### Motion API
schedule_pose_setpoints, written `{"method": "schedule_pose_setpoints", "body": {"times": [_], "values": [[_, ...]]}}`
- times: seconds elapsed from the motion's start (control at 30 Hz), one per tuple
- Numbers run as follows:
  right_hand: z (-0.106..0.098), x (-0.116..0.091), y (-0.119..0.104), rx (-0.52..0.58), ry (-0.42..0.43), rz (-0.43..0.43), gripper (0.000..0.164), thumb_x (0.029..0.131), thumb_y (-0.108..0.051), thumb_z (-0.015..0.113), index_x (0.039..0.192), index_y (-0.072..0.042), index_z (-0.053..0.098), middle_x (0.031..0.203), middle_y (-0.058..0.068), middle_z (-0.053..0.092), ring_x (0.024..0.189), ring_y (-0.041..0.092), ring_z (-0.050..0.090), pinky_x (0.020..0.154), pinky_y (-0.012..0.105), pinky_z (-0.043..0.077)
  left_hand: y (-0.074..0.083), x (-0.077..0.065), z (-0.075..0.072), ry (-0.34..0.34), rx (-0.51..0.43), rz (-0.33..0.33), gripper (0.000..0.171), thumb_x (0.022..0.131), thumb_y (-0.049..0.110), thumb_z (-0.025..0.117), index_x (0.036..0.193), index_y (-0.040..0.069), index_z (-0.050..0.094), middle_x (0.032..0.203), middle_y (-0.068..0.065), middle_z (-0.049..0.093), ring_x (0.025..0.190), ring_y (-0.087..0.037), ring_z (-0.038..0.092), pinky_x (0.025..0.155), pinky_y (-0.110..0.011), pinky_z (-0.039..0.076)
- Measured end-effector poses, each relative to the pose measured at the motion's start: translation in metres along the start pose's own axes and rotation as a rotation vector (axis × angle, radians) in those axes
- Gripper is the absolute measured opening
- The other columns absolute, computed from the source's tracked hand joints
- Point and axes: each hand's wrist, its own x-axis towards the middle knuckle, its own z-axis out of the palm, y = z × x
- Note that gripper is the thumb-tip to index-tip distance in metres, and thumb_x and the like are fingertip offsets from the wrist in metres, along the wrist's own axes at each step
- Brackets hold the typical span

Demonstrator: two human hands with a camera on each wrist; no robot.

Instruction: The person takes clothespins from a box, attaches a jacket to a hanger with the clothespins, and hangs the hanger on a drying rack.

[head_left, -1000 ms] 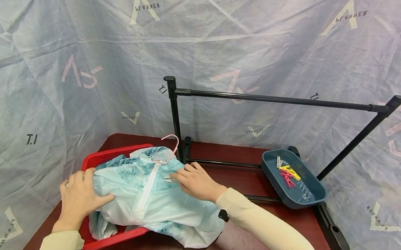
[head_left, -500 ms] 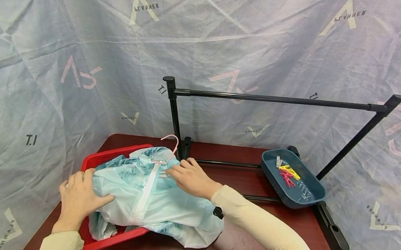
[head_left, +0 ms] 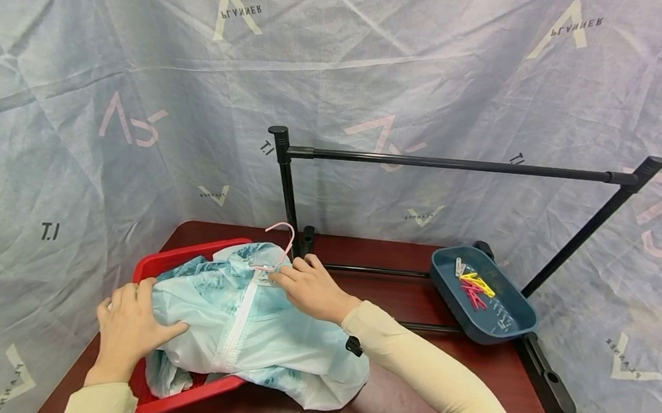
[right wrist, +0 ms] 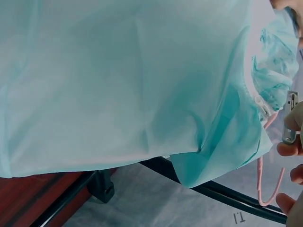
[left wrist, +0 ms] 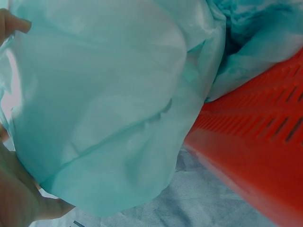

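A light blue and white zip jacket [head_left: 199, 326] lies over the red basket [head_left: 187, 402], with a pink hanger [head_left: 289, 235] poking out at its collar. My left hand [head_left: 129, 327] rests on the jacket's left side, thumb spread away from the fingers; fabric bulges between them in the left wrist view. Near the collar, my right hand [head_left: 315, 289] pinches a clear clothespin [right wrist: 289, 116] with a metal spring, close to the top of the zipper [right wrist: 260, 104]. Part of the hanger is hidden inside the jacket.
A black garment rack [head_left: 462, 165] stands behind on the dark red table [head_left: 386, 253]. On its right side, a blue tub [head_left: 508, 330] holds yellow, pink and clear clothespins [head_left: 476, 289]. A grey printed cloth [head_left: 433, 98] hangs behind everything.
My right hand has slid left and slightly up along the jacket, carrying the clothespin toward the zipper top and hanger. My left hand has stayed in place.
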Motion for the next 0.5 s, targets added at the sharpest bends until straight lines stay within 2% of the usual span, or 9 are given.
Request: {"method": "schedule_pose_setpoints", "body": {"times": [0.5], "values": [[-0.005,0.017,-0.004,-0.054,-0.008,0.014,0.033,0.098,-0.015,0.057,0.130,-0.021,0.062,0.108,-0.007,0.061,0.084,0.015,0.042,0.086,0.039,0.036,-0.001,0.001,0.001,0.033,-0.008,0.035,0.096,0.044,0.049,0.086,0.117,-0.005,0.052,0.097,-0.032,0.052,0.090,-0.049,0.049,0.076,-0.067,0.035]]}}
